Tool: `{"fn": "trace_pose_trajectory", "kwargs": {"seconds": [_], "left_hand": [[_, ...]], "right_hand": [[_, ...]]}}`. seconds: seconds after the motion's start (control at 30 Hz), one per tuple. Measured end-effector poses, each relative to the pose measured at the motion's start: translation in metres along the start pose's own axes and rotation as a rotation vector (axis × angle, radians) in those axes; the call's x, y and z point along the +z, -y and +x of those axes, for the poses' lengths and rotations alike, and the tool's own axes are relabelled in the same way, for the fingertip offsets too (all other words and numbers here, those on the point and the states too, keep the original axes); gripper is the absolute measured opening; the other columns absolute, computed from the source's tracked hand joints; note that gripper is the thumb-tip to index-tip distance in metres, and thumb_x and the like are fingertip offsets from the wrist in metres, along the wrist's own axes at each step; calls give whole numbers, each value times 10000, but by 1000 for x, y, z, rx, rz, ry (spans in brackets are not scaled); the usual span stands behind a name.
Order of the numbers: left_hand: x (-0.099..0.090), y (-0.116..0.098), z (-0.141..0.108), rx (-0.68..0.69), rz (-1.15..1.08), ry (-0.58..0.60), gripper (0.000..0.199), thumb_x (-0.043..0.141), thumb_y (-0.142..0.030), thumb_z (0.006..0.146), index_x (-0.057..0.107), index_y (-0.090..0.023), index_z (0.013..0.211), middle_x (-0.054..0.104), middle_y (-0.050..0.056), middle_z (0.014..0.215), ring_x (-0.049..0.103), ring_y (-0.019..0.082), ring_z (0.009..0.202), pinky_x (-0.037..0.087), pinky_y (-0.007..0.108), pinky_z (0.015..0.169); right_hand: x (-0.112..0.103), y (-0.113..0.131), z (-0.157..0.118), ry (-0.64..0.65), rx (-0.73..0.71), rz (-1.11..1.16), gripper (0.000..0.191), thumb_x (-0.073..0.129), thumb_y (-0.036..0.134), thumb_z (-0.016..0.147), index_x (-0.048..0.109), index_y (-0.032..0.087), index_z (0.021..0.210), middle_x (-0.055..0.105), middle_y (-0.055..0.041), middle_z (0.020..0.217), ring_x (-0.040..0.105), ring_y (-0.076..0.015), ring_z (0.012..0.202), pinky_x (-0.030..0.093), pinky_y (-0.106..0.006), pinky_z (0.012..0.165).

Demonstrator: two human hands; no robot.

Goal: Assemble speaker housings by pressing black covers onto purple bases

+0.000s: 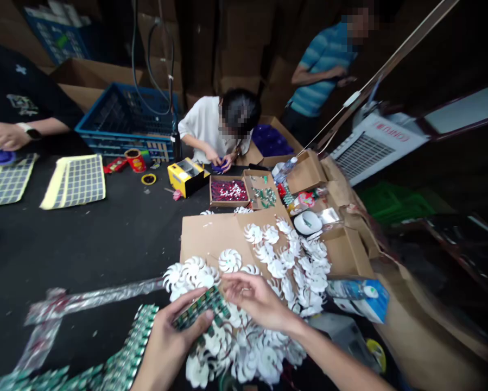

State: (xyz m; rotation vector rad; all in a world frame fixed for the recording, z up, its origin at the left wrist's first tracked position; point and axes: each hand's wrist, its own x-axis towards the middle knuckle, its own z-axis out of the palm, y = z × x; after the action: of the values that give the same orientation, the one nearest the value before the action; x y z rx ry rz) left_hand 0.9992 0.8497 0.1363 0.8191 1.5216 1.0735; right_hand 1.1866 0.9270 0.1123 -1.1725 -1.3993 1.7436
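Note:
My left hand (171,344) grips a strip of small green circuit boards (201,309) with red and white wires. My right hand (257,297) hovers with its fingers apart just above the strip's far end, holding nothing. Beneath both hands lies a heap of white plastic fan impellers (247,353), which spreads across a flattened cardboard sheet (211,239). More green board strips (125,353) lie in rows at the lower left, beside a silver foil strip (93,293).
The work surface is a black table (105,244). Farther off stand a yellow box (185,177), cardboard trays of small parts (228,191), and a blue crate (121,122). A seated co-worker (215,127) works beyond them, another person's hand (3,136) rests at left, and a standing person (321,70) is at the back.

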Motion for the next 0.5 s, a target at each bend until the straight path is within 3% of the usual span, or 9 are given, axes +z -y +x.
{"fn": "trace_pose_trajectory", "kwargs": {"seconds": [0.07, 0.13, 0.33, 0.4, 0.5], "left_hand": [[2, -10, -4, 31, 44, 57, 431, 775, -418, 635, 727, -200, 1004, 733, 71, 1051, 612, 303, 1096, 441, 377, 1017], [2, -14, -9, 35, 50, 42, 406, 774, -401, 631, 735, -206, 984, 731, 78, 1041, 601, 311, 1100, 412, 411, 1036], [-6, -2, -18, -47, -97, 70, 488, 822, -404, 546, 712, -188, 970, 691, 123, 1089, 605, 329, 1064, 446, 446, 978], [-7, 1, -17, -137, -252, 109, 545, 834, -405, 538, 669, -192, 1012, 710, 109, 1034, 651, 307, 978, 502, 413, 891], [-8, 3, -12, -299, -410, 79, 619, 834, -426, 550, 602, -225, 1088, 736, 65, 915, 693, 285, 883, 545, 367, 788]], "right_hand": [[17, 4, -25, 111, -9, -31, 244, 712, 373, 782, 672, 183, 929, 632, -14, 823, 593, -132, 755, 479, -250, 678], [23, 10, -36, 155, 39, 31, 235, 686, 395, 803, 643, 168, 845, 572, 15, 730, 550, -100, 630, 461, -228, 582], [25, 5, -41, 243, 112, 289, 318, 736, 422, 747, 619, 143, 846, 582, 6, 671, 536, -95, 519, 447, -222, 472], [16, 0, -28, 181, 113, 369, 363, 754, 459, 711, 611, 142, 815, 583, 5, 622, 539, -110, 494, 448, -239, 463], [-25, 6, 23, -118, 14, 373, 379, 797, 449, 653, 604, 147, 778, 594, 1, 675, 555, -107, 564, 483, -239, 531]]}}
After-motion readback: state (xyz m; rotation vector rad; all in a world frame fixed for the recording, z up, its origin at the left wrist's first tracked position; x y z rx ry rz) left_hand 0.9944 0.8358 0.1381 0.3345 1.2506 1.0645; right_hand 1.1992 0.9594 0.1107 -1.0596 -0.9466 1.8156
